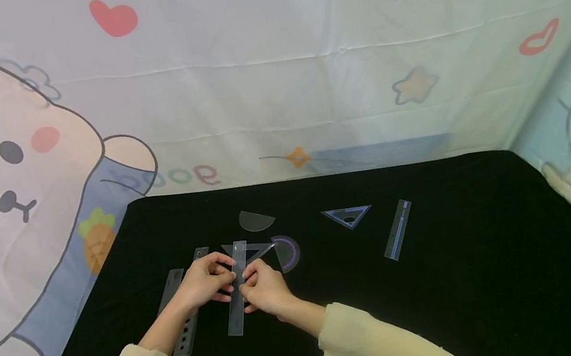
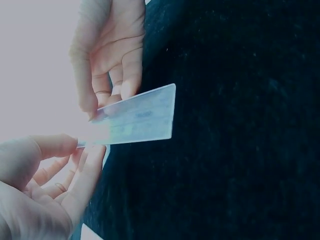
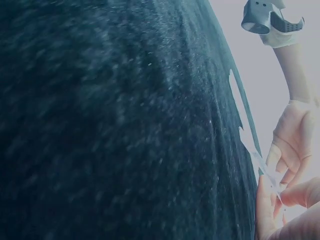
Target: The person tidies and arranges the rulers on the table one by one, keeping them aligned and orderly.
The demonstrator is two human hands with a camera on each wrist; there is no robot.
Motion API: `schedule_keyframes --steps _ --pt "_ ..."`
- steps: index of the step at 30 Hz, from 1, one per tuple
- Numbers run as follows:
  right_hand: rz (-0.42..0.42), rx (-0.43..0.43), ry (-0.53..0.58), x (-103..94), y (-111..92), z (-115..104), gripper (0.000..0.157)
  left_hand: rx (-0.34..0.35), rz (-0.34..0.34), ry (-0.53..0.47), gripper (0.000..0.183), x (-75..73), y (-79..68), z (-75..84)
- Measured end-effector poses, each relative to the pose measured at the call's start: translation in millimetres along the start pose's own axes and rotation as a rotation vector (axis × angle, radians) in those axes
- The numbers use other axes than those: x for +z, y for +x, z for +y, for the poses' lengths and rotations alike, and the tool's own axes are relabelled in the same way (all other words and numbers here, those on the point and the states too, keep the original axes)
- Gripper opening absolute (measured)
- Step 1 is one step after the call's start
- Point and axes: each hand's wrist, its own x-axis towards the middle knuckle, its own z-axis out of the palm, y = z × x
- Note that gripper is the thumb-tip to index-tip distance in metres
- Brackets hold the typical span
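A clear straight ruler (image 1: 235, 312) is held up over the black cloth, its long side pointing away from the person. My left hand (image 1: 203, 281) pinches its left edge between thumb and fingers. From the other side, my right hand (image 1: 267, 287) pinches the right edge. In the left wrist view, the free end of the ruler (image 2: 140, 117) juts out past both hands. Behind the held ruler lie a clear set square (image 1: 259, 248) and a protractor (image 1: 288, 253) with a purple arc. The right wrist view shows the ruler only as a thin, overexposed edge.
Left of the hands lie a ruler with holes (image 1: 185, 342) and another clear ruler (image 1: 171, 284), both partly covered by the left arm. Farther back is a clear protractor (image 1: 257, 221). To the right lie a blue-marked set square (image 1: 359, 214) and a blue-striped ruler (image 1: 398, 230).
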Motion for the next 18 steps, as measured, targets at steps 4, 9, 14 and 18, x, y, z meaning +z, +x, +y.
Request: schedule_keyframes --steps 4,9,14,18 --pt "0.001 0.009 0.005 6.6 1 -1 0.018 -0.003 0.002 0.007 0.028 -5.3 -3.9 -2.6" --pt "-0.006 0.017 0.003 14.0 1 -3 0.018 -0.014 0.011 0.011 0.028 -11.9 -7.6 -7.1" --pt "-0.008 0.013 -0.003 21.6 1 -5 0.017 0.001 0.02 0.03 0.026 -17.4 -11.6 -10.9" --pt "-0.013 0.02 -0.001 27.0 1 -7 0.017 0.017 0.03 0.062 0.025 -21.2 -14.9 -13.1"
